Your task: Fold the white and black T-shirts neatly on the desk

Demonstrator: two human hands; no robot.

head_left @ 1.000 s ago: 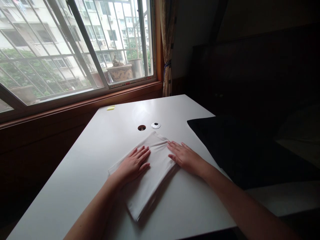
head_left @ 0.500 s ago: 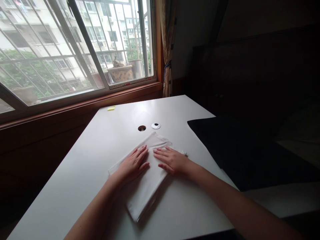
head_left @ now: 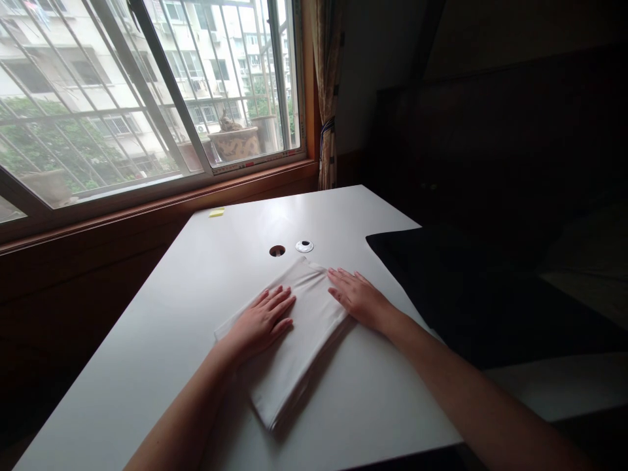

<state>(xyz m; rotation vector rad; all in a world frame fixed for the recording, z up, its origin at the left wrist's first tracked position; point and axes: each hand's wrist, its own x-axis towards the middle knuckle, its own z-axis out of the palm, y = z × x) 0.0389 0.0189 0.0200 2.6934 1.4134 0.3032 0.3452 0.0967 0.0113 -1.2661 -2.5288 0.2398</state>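
Note:
A white folded cloth, perhaps a garment, (head_left: 307,324) lies slantwise on the white table (head_left: 161,327). My left hand (head_left: 262,320) rests flat on its left part, fingers stretched out and pointing away to the right. My right hand (head_left: 360,297) lies over the cloth's upper right edge, palm down, with its fingers extended and fingertips on the fabric. Small creases show near the far end, beside the right fingertips. Several layers are visible along the near right edge. Neither hand grasps the cloth.
Beyond the cloth are a round hole (head_left: 277,251) and a round silver-rimmed cable cover (head_left: 305,246). Yellow sticky notes (head_left: 216,212) are on the far left corner. Dark fabric (head_left: 441,288) covers the table's right side. A barred window (head_left: 147,98) and a tied curtain (head_left: 328,98) stand behind.
My right hand has moved right and slightly away, from the cloth's middle to its upper right edge. The fabric there now lies flatter and wider. My left hand has stayed nearly still.

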